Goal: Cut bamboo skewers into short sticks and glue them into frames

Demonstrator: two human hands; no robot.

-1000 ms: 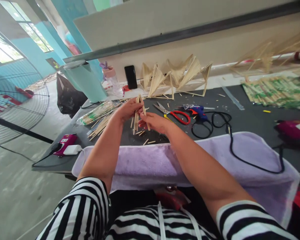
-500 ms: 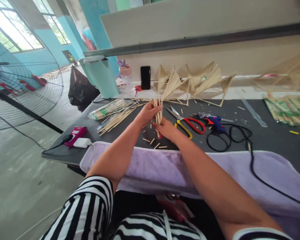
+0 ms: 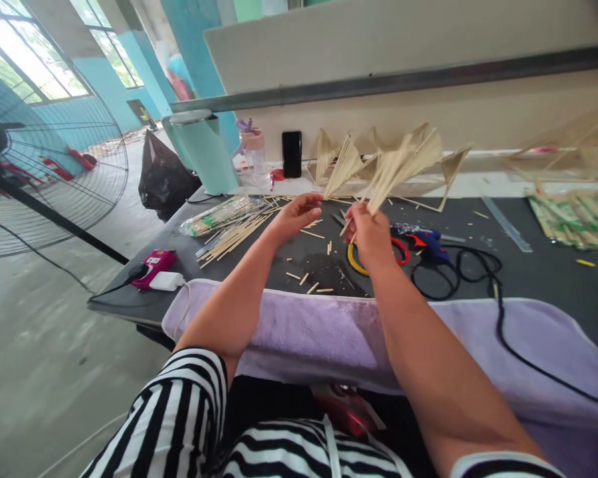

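My right hand is closed round a bundle of thin wooden sticks, which fan out up and away from me, a little blurred. My left hand is held apart from it above the table, fingers stretched and thumb spread, with nothing visible in it. Scissors with a yellow and a red handle lie partly hidden behind my right hand. Below my hands are short cut stick pieces. Longer loose sticks lie to the left of my left hand.
Folded stick frames stand along the wall near a black phone. A blue glue gun with its cable lies right. Packaged sticks, a clear ruler, a jug, a pink power strip and a lilac cloth surround the work.
My hands have parted. The right one has carried the stick bundle to the right and tilted it over, while the left has let go and opened. More short pieces show on the table.
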